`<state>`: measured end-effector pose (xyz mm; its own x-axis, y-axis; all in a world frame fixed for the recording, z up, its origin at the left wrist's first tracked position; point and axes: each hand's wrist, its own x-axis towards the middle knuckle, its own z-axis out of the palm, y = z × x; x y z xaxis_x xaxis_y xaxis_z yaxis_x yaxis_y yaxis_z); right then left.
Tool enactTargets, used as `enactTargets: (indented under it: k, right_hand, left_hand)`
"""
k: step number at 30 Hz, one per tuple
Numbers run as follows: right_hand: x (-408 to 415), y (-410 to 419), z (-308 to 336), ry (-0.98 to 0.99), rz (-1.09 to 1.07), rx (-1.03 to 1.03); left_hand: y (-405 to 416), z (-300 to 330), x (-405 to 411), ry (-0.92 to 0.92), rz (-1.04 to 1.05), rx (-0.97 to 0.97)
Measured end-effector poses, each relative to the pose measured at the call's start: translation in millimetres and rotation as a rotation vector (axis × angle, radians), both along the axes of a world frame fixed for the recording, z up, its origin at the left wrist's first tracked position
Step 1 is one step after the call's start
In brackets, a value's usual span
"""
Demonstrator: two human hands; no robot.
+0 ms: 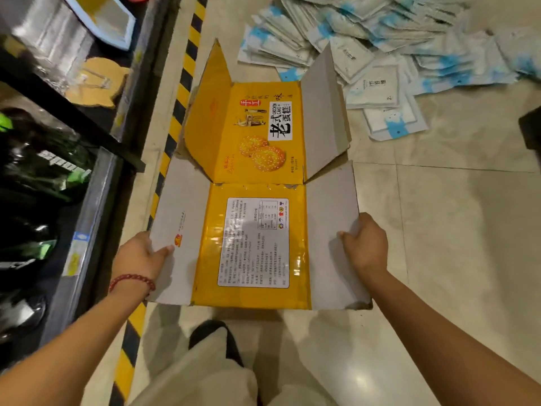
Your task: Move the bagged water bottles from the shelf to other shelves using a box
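Now I see both hands, left [140, 253] and right [366, 244], gripping the yellow box [251, 244] flaps; print reads "CHICKEN CAKE".

The yellow box [251, 159] reads "CHICKEN CAKE" beside large Chinese characters; a floor packet [377, 86] shows "2."

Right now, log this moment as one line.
box: yellow, flaps open, held over floor | left hand: grips left flap | right hand: grips right flap | shelf: at left
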<state>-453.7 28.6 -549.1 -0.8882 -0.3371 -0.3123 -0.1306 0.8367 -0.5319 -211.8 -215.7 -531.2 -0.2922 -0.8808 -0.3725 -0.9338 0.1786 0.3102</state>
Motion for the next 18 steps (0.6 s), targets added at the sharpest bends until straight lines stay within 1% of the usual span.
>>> enactTargets:
  k: [6, 11, 14, 18]
  right_hand:
    - [6, 17, 134, -0.045, -0.007, 0.072]
    - [22, 55, 244, -0.118, -0.057, 0.174]
    - [31, 86, 299, -0.163, -0.118, 0.194]
    - [39, 127, 352, -0.190, -0.230, 0.218]
  left_hand:
    - [9, 130, 0, -0.073, -0.041, 0.038]
    - [27, 242, 1, -0.111, -0.138, 0.091]
    - [41, 301, -8, -0.161, -0.206, 0.112]
    - [65, 358, -35, -0.186, -0.312, 0.128]
